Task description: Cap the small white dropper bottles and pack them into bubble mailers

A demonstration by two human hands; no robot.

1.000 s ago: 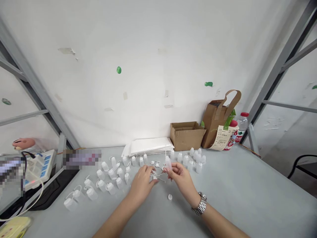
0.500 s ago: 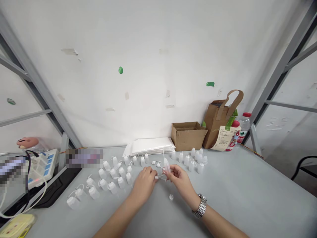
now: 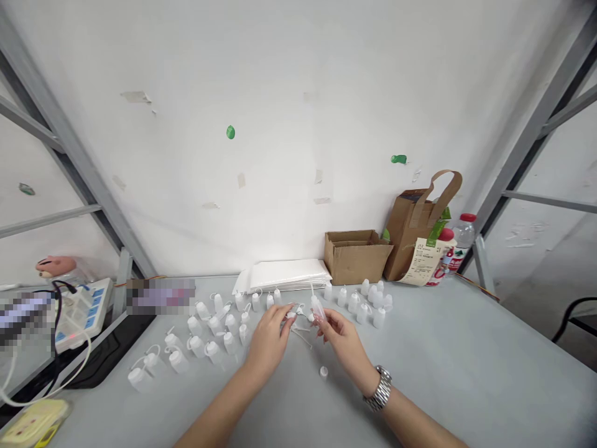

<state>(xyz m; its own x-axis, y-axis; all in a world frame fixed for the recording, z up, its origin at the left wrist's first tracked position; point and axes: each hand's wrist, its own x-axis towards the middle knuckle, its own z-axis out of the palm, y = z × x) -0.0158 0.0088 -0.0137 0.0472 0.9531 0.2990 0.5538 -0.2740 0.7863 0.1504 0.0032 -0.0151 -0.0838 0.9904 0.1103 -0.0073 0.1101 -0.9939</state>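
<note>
Near the table's middle, my right hand (image 3: 342, 336) pinches a small translucent bottle (image 3: 317, 307) with a thin nozzle pointing up. To its left, my left hand (image 3: 272, 333) has its thumb and fingers closed on a small white cap piece (image 3: 291, 315). Between the hands lie a few small white caps and thin strap pieces (image 3: 302, 336). A loose white cap (image 3: 323, 372) rests on the table below my right hand. Several white bottles (image 3: 213, 353) stand on the left, many with looped straps, and another group (image 3: 363, 313) stands on the right.
White flat packs (image 3: 284, 275) lie against the wall beside an open cardboard box (image 3: 357, 262). A brown paper bag (image 3: 403, 236) and a red-capped bottle (image 3: 464, 233) stand at the right. At the left are a power strip (image 3: 86, 314), cables and a yellow case (image 3: 35, 423).
My left hand has moved slightly up and now pinches a white cap piece. The strap pieces near it lie lower down. My right hand still holds the bottle, nearly in the same place.
</note>
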